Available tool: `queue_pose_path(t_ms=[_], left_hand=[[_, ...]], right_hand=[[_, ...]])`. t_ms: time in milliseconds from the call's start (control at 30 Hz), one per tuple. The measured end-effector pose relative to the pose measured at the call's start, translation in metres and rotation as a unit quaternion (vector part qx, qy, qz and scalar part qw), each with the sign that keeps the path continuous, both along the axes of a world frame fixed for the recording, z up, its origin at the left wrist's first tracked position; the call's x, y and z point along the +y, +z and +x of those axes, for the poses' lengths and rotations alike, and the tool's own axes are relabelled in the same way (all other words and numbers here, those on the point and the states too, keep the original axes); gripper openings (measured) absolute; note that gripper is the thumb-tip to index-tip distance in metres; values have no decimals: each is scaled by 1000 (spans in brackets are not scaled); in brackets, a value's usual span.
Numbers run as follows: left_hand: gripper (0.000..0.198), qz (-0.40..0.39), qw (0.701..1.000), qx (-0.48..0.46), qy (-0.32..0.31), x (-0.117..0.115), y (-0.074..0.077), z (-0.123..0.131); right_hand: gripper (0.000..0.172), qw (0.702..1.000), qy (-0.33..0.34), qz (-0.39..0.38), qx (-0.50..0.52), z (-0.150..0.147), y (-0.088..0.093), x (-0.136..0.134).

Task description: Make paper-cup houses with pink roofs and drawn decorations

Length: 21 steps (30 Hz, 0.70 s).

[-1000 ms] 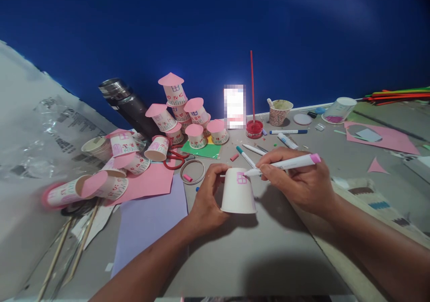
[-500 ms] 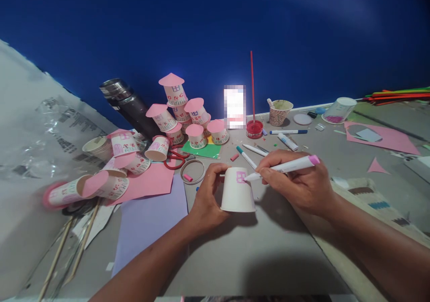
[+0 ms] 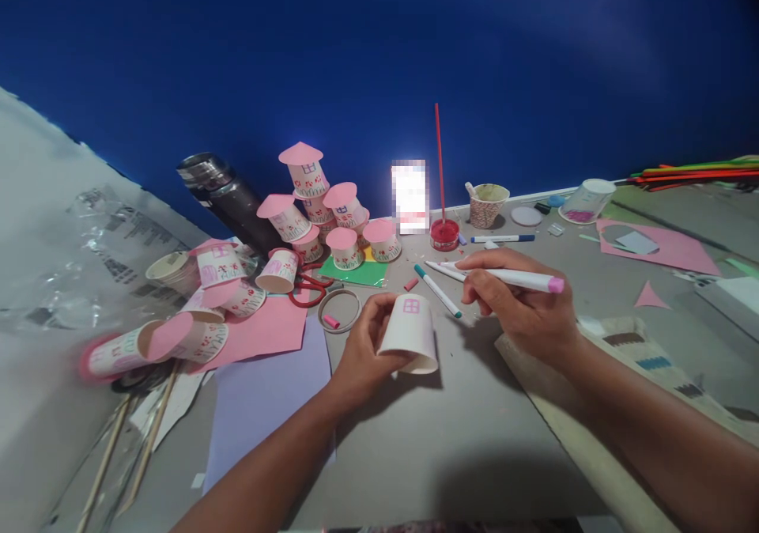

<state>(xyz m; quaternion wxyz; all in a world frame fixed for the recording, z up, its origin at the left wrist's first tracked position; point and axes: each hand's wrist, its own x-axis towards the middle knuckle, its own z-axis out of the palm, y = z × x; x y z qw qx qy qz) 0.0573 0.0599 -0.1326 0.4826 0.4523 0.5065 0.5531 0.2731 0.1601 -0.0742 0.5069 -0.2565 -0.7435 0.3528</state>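
Note:
My left hand (image 3: 368,342) grips a white paper cup (image 3: 408,334), held upside down and tilted so its open rim faces me. A small pink window with four panes is drawn near its upper end. To the right, my right hand (image 3: 519,296) is closed round a white marker (image 3: 522,280) with a pink end; its tip points left, apart from the cup. Just beyond the hands lie a teal-ended marker (image 3: 437,291), a pink marker cap (image 3: 411,284) and another white marker (image 3: 444,270).
Pink-roofed paper cups (image 3: 345,250) stand stacked at the back left beside a dark flask (image 3: 228,201). Red-handled scissors (image 3: 308,292), a tape ring (image 3: 339,311) and a purple sheet (image 3: 269,406) lie left. A red pot (image 3: 444,236) holds an upright stick. A cloth (image 3: 593,406) lies right.
The marker tip has left the cup and moved up and away from the drawn window. My left hand has tilted the cup, showing more of its open rim.

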Motion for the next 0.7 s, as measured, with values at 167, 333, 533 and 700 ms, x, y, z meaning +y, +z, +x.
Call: queue_pose_path(t_ms=[167,333,533,700], left_hand=[[89,-155,928,-327,-86,5,3,-3],[82,-209,851,-458,-148,6,-3,-4],[52,-236,825,-498,-123,8,-2,-4],[57,-248,825,-499,-91,11,0,-4]], right_hand=[[13,999,-20,-2,-34,0,-5,11],[14,995,2,38,-90,-2,-11,15],[26,986,98,35,-128,-7,-19,14],[24,985,80,23,-150,-9,-25,14]])
